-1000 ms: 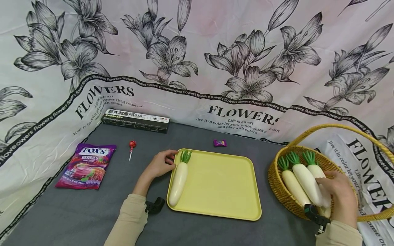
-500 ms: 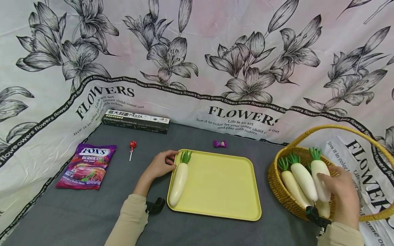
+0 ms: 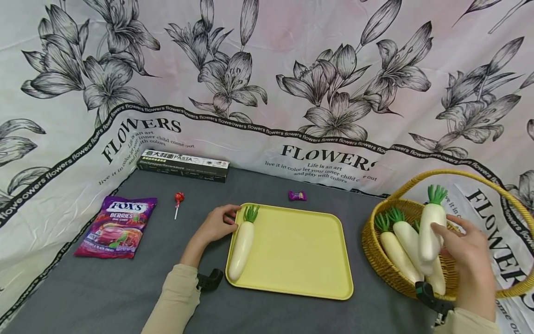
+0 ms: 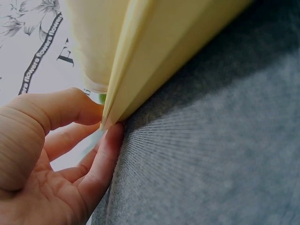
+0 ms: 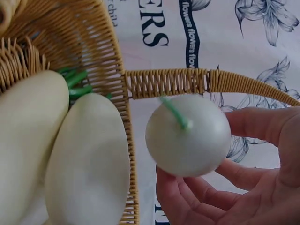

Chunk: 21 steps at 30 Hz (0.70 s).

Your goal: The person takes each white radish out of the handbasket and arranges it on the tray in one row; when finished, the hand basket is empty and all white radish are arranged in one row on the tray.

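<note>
My right hand [image 3: 469, 246] grips a white radish [image 3: 432, 227] with green leaf stubs, held upright above the wicker basket [image 3: 371, 250]. In the right wrist view the held radish [image 5: 197, 145] shows end-on, with thumb and fingers around its side. Several more radishes [image 3: 398, 255] lie in the basket, partly hidden by the held one. My left hand [image 3: 217, 225] is at the upper left corner of a yellow tray [image 3: 300, 255]. In the left wrist view its thumb and fingers pinch the tray's rim [image 4: 112, 105]. One radish [image 3: 242, 250] lies along the tray's left side.
A purple candy bag [image 3: 117, 227] and a red lollipop [image 3: 178, 204] lie at the left. Behind them is a black and white pasta box [image 3: 183, 166]. A small purple wrapped candy [image 3: 297, 195] lies beyond the tray. The basket's tall handle [image 3: 471, 174] arches over the right side.
The right hand has lifted a radish up out of the basket, its leafy end rising and shifting right. The left hand and the tray have stayed in place.
</note>
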Motion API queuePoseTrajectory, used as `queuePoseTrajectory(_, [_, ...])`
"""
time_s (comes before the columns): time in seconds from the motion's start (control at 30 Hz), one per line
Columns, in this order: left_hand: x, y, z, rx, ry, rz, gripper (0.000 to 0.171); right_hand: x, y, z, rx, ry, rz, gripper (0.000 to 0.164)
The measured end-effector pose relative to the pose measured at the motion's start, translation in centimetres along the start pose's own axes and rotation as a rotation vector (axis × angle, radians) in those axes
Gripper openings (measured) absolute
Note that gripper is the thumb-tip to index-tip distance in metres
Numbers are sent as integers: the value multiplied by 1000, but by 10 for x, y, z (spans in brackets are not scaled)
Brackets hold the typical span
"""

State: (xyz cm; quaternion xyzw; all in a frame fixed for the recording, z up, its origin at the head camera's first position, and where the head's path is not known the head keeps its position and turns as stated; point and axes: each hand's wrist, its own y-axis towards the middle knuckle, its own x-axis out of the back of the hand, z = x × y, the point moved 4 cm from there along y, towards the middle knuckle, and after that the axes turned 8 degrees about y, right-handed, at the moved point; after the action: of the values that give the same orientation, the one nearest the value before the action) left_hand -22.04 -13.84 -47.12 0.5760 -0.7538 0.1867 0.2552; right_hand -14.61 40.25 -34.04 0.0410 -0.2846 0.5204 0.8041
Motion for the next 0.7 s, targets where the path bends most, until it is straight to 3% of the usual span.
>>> queuePoseTrajectory(0.37, [-2,1,2,-3,-5,-9,52,-25,-8,1,15,286,140,86])
queuePoseTrajectory(0.7, [-2,1,2,7,-12,-7,52,-53,-23,5,-3,364,202,90])
